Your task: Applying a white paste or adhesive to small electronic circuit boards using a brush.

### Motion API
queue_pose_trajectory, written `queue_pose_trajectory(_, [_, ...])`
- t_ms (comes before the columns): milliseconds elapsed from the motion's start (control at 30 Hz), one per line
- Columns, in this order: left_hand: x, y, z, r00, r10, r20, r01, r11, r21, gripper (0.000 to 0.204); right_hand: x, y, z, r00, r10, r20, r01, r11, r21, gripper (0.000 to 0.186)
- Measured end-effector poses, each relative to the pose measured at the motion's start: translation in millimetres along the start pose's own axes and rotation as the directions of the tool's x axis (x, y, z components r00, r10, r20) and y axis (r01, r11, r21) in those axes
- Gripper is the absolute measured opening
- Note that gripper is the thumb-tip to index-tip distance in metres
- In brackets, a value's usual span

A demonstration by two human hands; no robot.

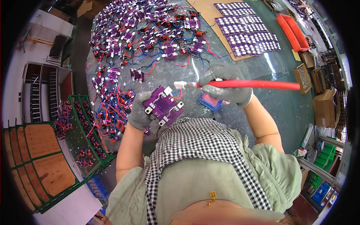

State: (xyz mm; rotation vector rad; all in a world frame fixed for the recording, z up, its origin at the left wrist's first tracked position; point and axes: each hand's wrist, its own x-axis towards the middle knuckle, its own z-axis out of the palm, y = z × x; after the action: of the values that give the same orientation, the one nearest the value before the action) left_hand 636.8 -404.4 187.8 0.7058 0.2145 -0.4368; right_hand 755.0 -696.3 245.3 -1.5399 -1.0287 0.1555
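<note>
My left hand (140, 113), in a grey glove, grips a purple circuit board (163, 105) by its left edge. Metal terminals sit at the board's corners, and short red and blue wires stick out at its upper right. In my right hand (227, 85), also gloved in grey, is a brush (262, 85) with a long red handle. Its pale bristle tip points left, close to the board's upper right corner; I cannot tell if they touch. Below my right hand lies a small blue container (208, 103) with something pink in it.
A large heap of wired purple boards (138, 26) covers the table's far left, more lying down its left side. Flat panels of boards (247, 32) rest on cardboard at the far right. Beyond stand a red bin (292, 32) and cardboard boxes (324, 108). A green rack (84, 127) stands left.
</note>
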Motion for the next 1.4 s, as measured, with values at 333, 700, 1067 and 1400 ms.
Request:
queue_pose_trajectory(333, [6.2, 3.8, -12.6, 0.965, -0.035, 0.259, 0.076, 0.986, -0.149, 0.059, -18.2, 0.9, -9.8, 0.996, -0.021, 0.085, 0.031, 0.992, -0.121, 0.013])
queue_pose_trajectory(700, [24.1, -27.0, -10.4, 0.924, 0.383, -0.021, -0.376, 0.914, 0.154, 0.059, -93.7, 120.4, -19.7, 0.414, 0.753, -0.512, -0.880, 0.475, -0.012, 0.037])
queue_pose_trajectory(1067, [36.0, -39.9, 3.6, 0.903, 0.430, -0.011, -0.426, 0.898, 0.108, 0.068, -71.4, 32.1, -8.6, 0.544, 0.769, -0.334, -0.593, 0.635, 0.495, 0.025])
queue_pose_trajectory(1400, [37.9, -37.3, 19.0, 0.859, 0.506, 0.075, -0.509, 0.860, 0.028, 0.075, -54.4, -10.7, 22.1, 0.933, 0.220, -0.284, -0.269, 0.952, -0.146, 0.015])
